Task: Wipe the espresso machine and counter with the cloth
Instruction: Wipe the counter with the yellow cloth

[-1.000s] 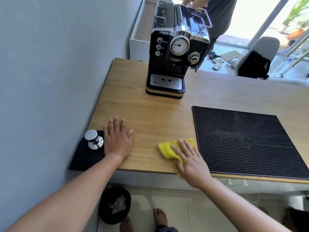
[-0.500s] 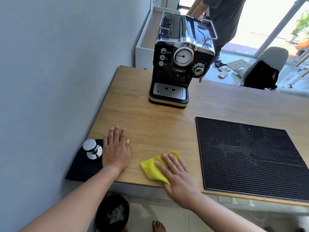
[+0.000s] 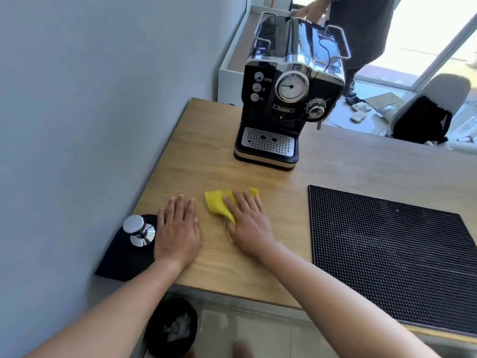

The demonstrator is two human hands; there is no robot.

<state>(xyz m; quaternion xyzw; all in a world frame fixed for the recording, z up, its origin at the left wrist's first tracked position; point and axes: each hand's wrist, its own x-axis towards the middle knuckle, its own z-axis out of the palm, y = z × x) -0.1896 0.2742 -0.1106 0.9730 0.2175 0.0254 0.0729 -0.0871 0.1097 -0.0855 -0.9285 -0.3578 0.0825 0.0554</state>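
Observation:
A black and chrome espresso machine stands at the back of the wooden counter. A yellow cloth lies flat on the counter in front of it. My right hand presses down on the cloth with fingers spread, covering its right half. My left hand rests flat on the counter just left of the cloth, fingers apart, holding nothing.
A steel tamper stands on a small black mat at the counter's left corner, touching my left hand's side. A large black ribbed mat covers the counter's right. A bin sits on the floor below. Another person stands behind the machine.
My right hand has slid the yellow cloth leftward and away from the front edge, close to my left hand. My left hand has stayed in place.

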